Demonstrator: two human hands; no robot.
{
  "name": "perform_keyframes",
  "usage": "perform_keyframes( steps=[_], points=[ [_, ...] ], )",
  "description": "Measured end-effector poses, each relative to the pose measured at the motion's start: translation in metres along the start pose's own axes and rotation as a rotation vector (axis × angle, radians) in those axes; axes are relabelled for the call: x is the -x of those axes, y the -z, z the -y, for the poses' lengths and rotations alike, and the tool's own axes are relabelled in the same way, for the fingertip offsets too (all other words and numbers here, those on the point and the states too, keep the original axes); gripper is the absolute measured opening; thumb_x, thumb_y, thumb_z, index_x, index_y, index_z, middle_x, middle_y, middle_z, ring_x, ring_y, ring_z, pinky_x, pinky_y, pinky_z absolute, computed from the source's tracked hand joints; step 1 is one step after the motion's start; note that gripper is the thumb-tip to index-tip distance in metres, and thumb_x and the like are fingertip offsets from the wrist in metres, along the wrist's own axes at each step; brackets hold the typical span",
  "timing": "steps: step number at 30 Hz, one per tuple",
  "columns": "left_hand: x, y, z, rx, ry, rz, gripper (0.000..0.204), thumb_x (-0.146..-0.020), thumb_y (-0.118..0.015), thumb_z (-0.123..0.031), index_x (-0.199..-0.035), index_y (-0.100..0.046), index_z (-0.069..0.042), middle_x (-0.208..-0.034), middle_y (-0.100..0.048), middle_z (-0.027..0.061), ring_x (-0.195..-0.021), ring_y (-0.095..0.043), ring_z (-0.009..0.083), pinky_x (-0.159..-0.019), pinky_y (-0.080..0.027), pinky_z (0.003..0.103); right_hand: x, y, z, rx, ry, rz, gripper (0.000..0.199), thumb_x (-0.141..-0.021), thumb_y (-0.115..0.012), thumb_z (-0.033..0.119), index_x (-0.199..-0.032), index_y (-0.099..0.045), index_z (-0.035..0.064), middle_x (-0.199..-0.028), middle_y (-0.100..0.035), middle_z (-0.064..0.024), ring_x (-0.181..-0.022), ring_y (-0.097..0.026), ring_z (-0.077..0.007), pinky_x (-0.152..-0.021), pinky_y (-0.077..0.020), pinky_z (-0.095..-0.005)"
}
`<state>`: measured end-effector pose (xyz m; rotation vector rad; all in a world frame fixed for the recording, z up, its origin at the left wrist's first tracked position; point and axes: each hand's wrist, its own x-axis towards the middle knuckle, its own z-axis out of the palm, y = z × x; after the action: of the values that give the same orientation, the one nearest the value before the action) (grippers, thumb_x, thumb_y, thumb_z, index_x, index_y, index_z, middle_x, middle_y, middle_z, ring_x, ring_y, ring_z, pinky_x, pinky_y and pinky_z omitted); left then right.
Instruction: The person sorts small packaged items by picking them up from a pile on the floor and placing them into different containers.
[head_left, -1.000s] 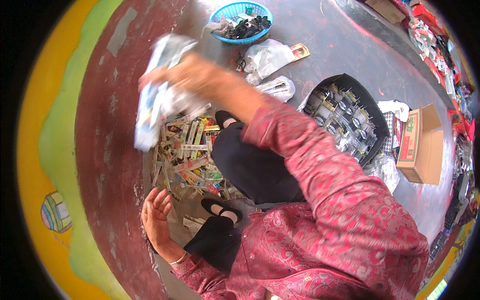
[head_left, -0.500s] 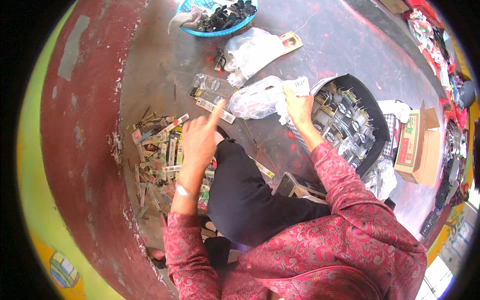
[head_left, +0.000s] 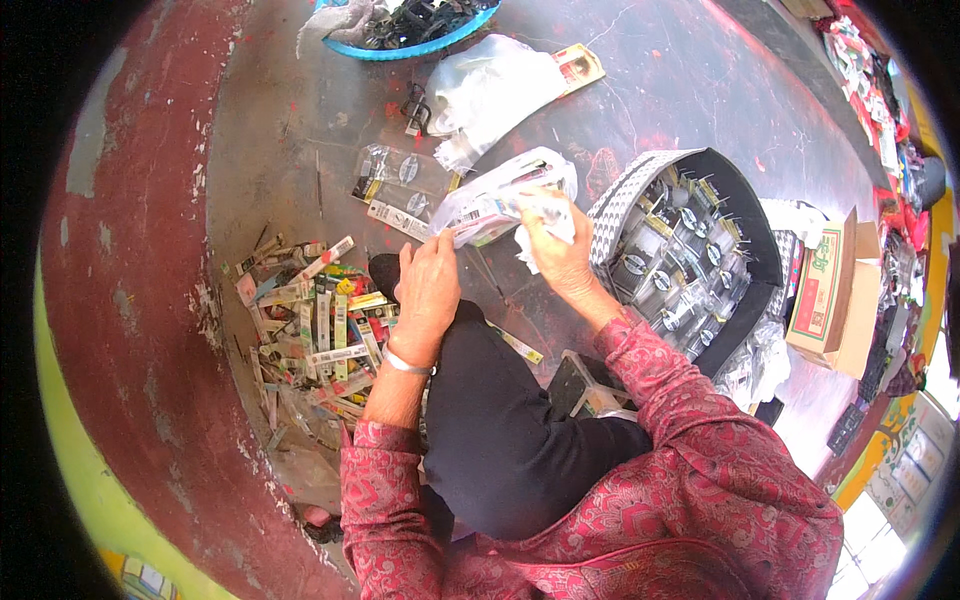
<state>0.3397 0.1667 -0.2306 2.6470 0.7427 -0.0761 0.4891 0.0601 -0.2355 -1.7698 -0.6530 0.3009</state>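
Note:
A clear plastic bag (head_left: 515, 185) with thin printed packets inside is stretched out in front of me. My right hand (head_left: 560, 250) is closed round its bunched white end. At the bag's lower left end, my left hand (head_left: 428, 285) has its fingers drawn together against the plastic; the fingertips are partly hidden. Just beyond that hand, a clear flat package (head_left: 408, 172) lies on the floor beside a white printed strip (head_left: 398, 220).
Many narrow printed packets (head_left: 325, 330) lie piled at left. A black-lined basket (head_left: 765, 240) at right holds clear packages, beside an open cardboard box (head_left: 830, 300). Farther off are a white plastic bag (head_left: 500, 90) and a blue basket (head_left: 430, 48) of black items.
My left hand has gone from a raised, pointing finger to closed fingers at the bag's end. My right hand has moved left and lower, and the bag's white end is now bunched.

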Motion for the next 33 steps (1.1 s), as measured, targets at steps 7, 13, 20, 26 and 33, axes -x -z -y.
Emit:
perform_keyframes(
  steps=[7, 13, 20, 26, 33],
  points=[
    [0.014, -0.005, 0.003, 0.202, 0.045, 0.001, 0.053, -0.065, -0.051, 0.008, -0.118, -0.045, 0.002, -0.104, -0.057, 0.0196, -0.099, -0.054, 0.0335, -0.092, -0.037, 0.046, 0.004, -0.008, 0.023, -0.174, -0.115, 0.078, 0.02, -0.077, -0.062, 0.007, -0.095, -0.061, -0.0013, -0.078, -0.062, -0.0085, -0.073, -0.061, -0.0211, -0.067, -0.0467, -0.0284],
    [0.013, -0.006, -0.001, 0.279, 0.152, -0.004, 0.056, -0.066, -0.05, 0.007, -0.121, -0.044, -0.001, -0.11, -0.056, 0.018, -0.104, -0.053, 0.0312, -0.093, -0.035, 0.049, 0.005, 0.005, -0.003, -0.213, -0.837, -0.099, 0.029, -0.081, -0.06, 0.01, -0.106, -0.053, -0.0039, -0.09, -0.059, -0.007, -0.069, -0.056, -0.0125, -0.06, -0.0464, -0.0274],
    [0.013, 0.0, -0.008, 0.108, 0.022, 0.024, 0.058, -0.066, -0.051, 0.004, -0.123, -0.044, -0.005, -0.113, -0.056, 0.0128, -0.112, -0.049, 0.0245, -0.097, -0.024, 0.058, 0.004, -0.012, -0.039, 0.133, -0.324, -0.008, 0.02, -0.078, -0.064, 0.015, -0.089, -0.063, -0.0014, -0.075, -0.065, -0.0066, -0.065, -0.059, -0.0125, -0.059, -0.0465, -0.0287],
    [0.016, 0.006, -0.008, 0.064, 0.025, 0.014, 0.058, -0.067, -0.053, 0.002, -0.124, -0.044, -0.005, -0.121, -0.052, 0.0116, -0.115, -0.047, 0.0253, -0.097, -0.022, 0.06, -0.002, -0.053, -0.047, -0.026, -0.719, 0.029, 0.039, -0.078, -0.064, 0.029, -0.098, -0.059, -0.0042, -0.091, -0.063, -0.017, -0.078, -0.06, -0.0224, -0.068, -0.0467, -0.0325],
    [0.016, 0.008, -0.007, 0.175, 0.115, 0.11, 0.066, -0.069, -0.051, 0.001, -0.132, -0.033, -0.006, -0.132, -0.038, 0.0168, -0.119, -0.041, 0.0311, -0.097, -0.024, 0.06, 0.022, -0.053, -0.052, -0.498, -0.868, -0.167, 0.035, -0.081, -0.06, 0.013, -0.11, -0.051, -0.0036, -0.102, -0.059, -0.0111, -0.086, -0.057, -0.0173, -0.065, -0.0468, -0.0291]
  ],
)
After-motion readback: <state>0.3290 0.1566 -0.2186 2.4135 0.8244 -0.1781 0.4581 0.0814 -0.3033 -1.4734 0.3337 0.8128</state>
